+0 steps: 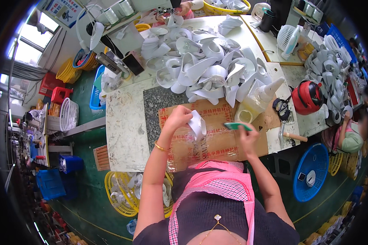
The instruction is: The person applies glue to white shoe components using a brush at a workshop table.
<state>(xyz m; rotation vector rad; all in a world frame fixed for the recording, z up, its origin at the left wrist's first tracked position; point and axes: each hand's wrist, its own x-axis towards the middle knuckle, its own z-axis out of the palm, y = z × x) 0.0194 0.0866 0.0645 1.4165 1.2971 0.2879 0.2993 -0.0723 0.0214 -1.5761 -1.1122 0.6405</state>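
Observation:
My left hand (178,118) pinches a curved white shoe upper (197,124) by its edge and holds it over a flattened cardboard sheet (218,143). In my right hand (248,141) is a flat green tool (233,125), its exact kind unclear, held a little to the right of the upper. Close behind that hand stands a translucent plastic bottle (249,107) with a cut opening and pale yellowish contents. Beyond both hands, a large heap of white shoe uppers (210,67) covers the back of the worktable (124,136).
A hammer (292,136), black cord (281,108) and red rounded container (306,97) lie to the right. A phone (133,63) sits at back left. Yellow baskets (120,196) and a blue basket (310,171) stand below. Another person's hands (186,7) show at the far side.

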